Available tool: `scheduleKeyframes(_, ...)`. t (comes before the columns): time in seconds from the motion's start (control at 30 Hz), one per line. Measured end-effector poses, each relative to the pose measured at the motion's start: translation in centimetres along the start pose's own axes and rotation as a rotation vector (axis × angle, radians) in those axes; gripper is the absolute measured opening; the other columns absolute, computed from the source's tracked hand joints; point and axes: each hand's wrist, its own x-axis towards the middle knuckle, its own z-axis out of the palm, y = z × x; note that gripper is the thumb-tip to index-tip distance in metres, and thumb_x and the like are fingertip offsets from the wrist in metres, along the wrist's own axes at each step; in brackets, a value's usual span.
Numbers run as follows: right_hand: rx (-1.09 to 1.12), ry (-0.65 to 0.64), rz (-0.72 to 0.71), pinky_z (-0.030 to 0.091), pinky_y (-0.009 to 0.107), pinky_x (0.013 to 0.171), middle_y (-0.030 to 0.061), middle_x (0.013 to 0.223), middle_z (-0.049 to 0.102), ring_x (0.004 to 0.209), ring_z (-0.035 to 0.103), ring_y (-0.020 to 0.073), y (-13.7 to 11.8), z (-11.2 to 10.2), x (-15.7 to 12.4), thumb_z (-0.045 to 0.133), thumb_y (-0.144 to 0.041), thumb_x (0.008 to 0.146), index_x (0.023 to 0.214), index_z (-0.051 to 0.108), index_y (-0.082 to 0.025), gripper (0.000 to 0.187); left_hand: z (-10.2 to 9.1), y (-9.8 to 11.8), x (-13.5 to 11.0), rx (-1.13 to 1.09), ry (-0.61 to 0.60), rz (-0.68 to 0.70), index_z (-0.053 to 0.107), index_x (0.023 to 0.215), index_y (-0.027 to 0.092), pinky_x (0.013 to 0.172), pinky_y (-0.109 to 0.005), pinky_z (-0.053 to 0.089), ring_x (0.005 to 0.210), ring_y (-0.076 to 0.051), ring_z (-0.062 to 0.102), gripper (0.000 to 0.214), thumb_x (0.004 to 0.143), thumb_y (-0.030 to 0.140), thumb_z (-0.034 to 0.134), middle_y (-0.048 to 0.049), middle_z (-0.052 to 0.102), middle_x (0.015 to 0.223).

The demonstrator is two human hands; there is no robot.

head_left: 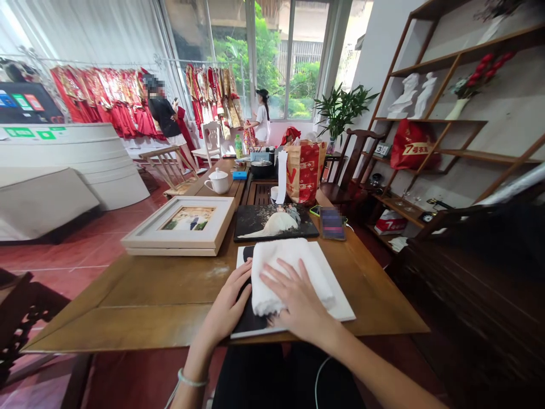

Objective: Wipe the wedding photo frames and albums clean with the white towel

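A folded white towel (pixel 276 250) lies on a flat white-edged photo panel (pixel 340 304) near the table's front edge. Dark printed areas of the panel show on its left side; the towel hides most of the picture. My right hand (pixel 296 292) rests flat on the towel, fingers spread. At the panel's left edge is my left hand (pixel 230 301), its fingers stretched out beside the towel and the thumb apart. Just beyond the panel lies a dark wedding photo panel (pixel 276 221) showing a white gown.
On the wooden table (pixel 170 301) are stacked framed photos (pixel 179 224), a lidded white cup (pixel 218 182), a red-and-tan paper bag (pixel 303 173) and a phone (pixel 332 223). Two people stand near red garments (pixel 114 96) at the back. Shelves (pixel 464 150) line the right.
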Motion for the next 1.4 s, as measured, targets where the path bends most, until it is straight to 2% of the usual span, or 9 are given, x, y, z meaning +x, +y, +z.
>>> scheduleKeyframes(0.2, 0.089, -0.083, -0.06, -0.003, 0.051, 0.115, -0.0114, 0.147, 0.037, 0.141, 0.019, 0.018, 0.7, -1.5, -6.2, 0.038, -0.006, 0.049, 0.138, 0.042, -0.034, 0.093, 0.1, -0.1, -0.1, -0.028, 0.032, 0.007, 0.052, 0.132, 0.022, 0.116, -0.044, 0.025, 0.137, -0.021, 0.036, 0.04, 0.096, 0.027, 0.036, -0.0069, 0.044, 0.145)
scheduleKeyframes(0.4, -0.026, 0.097, 0.222, 0.004, 0.056, 0.114, -0.0052, 0.145, 0.042, 0.14, 0.021, 0.0237, 3.9, -2.0, -5.1, 0.039, -0.005, 0.055, 0.135, 0.048, -0.026, 0.083, 0.0, 0.0, -0.1, -0.042, 0.021, -0.041, 0.051, 0.133, 0.021, 0.117, -0.042, 0.022, 0.138, -0.019, 0.034, 0.041, 0.097, 0.031, 0.033, -0.0055, 0.043, 0.146)
scheduleKeyframes(0.53, -0.072, 0.176, 0.316, 0.003, 0.057, 0.114, 0.0003, 0.146, 0.042, 0.139, 0.021, 0.0293, 0.8, -0.1, -2.7, 0.044, -0.008, 0.062, 0.136, 0.048, -0.017, 0.075, -0.1, 0.3, -0.2, -0.067, 0.017, -0.059, 0.052, 0.132, 0.021, 0.117, -0.041, 0.021, 0.138, -0.019, 0.034, 0.043, 0.097, 0.035, 0.032, -0.0052, 0.042, 0.147)
scheduleKeyframes(0.67, 0.048, 0.15, 0.194, -0.004, 0.052, 0.115, 0.0027, 0.15, 0.034, 0.142, 0.012, 0.0283, -4.3, 1.8, -2.3, 0.046, -0.01, 0.066, 0.141, 0.041, -0.015, 0.075, -0.2, 0.8, -0.1, -0.132, 0.025, -0.094, 0.05, 0.134, 0.02, 0.117, -0.041, 0.021, 0.138, -0.019, 0.035, 0.046, 0.098, 0.039, 0.027, -0.0054, 0.041, 0.148)
scheduleKeyframes(0.77, 0.194, 0.026, 0.045, -0.009, 0.05, 0.114, 0.0046, 0.153, 0.027, 0.143, 0.005, 0.0288, -6.1, 1.9, -3.2, 0.048, -0.016, 0.071, 0.142, 0.038, -0.013, 0.073, -0.3, 0.9, 0.1, -0.179, 0.041, -0.138, 0.05, 0.134, 0.018, 0.117, -0.042, 0.022, 0.137, -0.02, 0.037, 0.049, 0.098, 0.041, 0.025, -0.0071, 0.043, 0.146)
scheduleKeyframes(0.9, 0.337, -0.178, -0.135, -0.005, 0.048, 0.116, 0.0004, 0.148, 0.038, 0.142, 0.015, 0.0262, -4.9, 0.3, -5.5, 0.048, -0.017, 0.062, 0.139, 0.045, -0.02, 0.077, -0.3, 0.7, 0.1, -0.153, 0.048, -0.1, 0.056, 0.128, 0.022, 0.116, -0.042, 0.025, 0.135, -0.02, 0.039, 0.049, 0.099, 0.038, 0.02, -0.0052, 0.048, 0.143)
scheduleKeyframes(1.07, 0.259, -0.022, 0.071, 0.01, 0.05, 0.116, 0.0018, 0.139, 0.051, 0.138, 0.029, 0.0218, -1.0, -1.7, -7.4, 0.04, -0.006, 0.052, 0.131, 0.054, -0.023, 0.082, -0.1, 0.3, -0.1, -0.019, 0.007, -0.029, 0.05, 0.133, 0.022, 0.116, -0.044, 0.025, 0.138, -0.022, 0.034, 0.043, 0.092, 0.035, 0.046, -0.0063, 0.041, 0.147)
scheduleKeyframes(1.23, 0.092, 0.144, 0.247, 0.014, 0.05, 0.115, 0.0094, 0.138, 0.051, 0.135, 0.033, 0.0245, 4.2, -2.4, -3.6, 0.042, -0.005, 0.06, 0.131, 0.054, -0.017, 0.073, -0.3, 0.2, -0.2, 0.012, -0.006, -0.009, 0.048, 0.135, 0.025, 0.116, -0.046, 0.025, 0.139, -0.023, 0.033, 0.043, 0.092, 0.031, 0.047, -0.006, 0.04, 0.148)
scheduleKeyframes(1.4, 0.121, 0.103, 0.142, 0.021, 0.051, 0.11, 0.014, 0.131, 0.057, 0.131, 0.038, 0.0293, 5.4, -2.2, 4.5, 0.046, -0.009, 0.065, 0.127, 0.058, -0.014, 0.063, -0.3, 0.1, -0.2, 0.011, 0.001, 0.007, 0.048, 0.135, 0.025, 0.115, -0.045, 0.025, 0.139, -0.023, 0.033, 0.043, 0.092, 0.031, 0.047, -0.0065, 0.04, 0.148)
